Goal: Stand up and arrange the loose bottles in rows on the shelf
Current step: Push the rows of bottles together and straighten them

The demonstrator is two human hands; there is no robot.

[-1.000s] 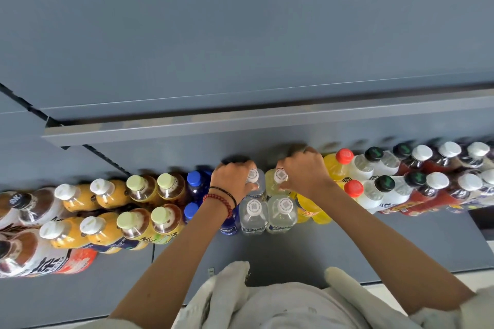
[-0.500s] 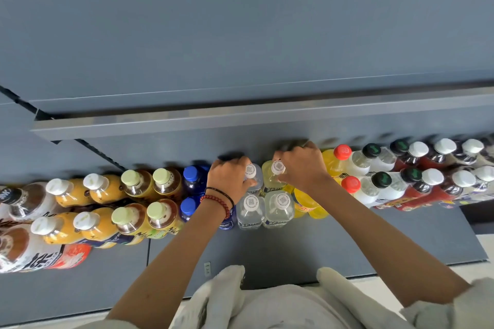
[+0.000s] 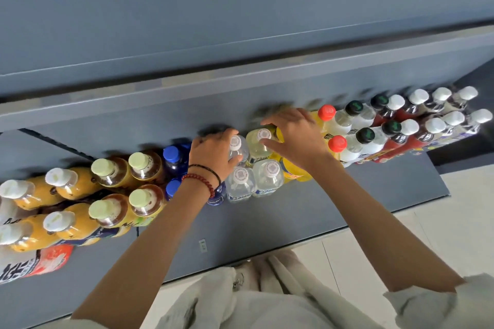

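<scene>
The fingers [image 3: 230,133] of the left hand [image 3: 212,153] were curled round the shoulder of a white-capped clear bottle [image 3: 238,148], thumb on its near side. This looked like a steadying grasp meant to seat it upright in the back row. The fingers [image 3: 272,121] of the right hand [image 3: 299,139] were spread and nearly straight on either side of the white-capped pale yellow bottle [image 3: 256,148] just beside it. They clasped nothing, and I could not tell whether they touched it, so the hand seemed to serve as a guard against tipping. Both bottles stood behind a front pair of clear bottles [image 3: 268,177], closing the gap between the blue-capped bottles [image 3: 172,157] and the red-capped yellow bottle [image 3: 319,120]. That probably kept like drinks together in two rows along the shelf [image 3: 267,222].
</scene>
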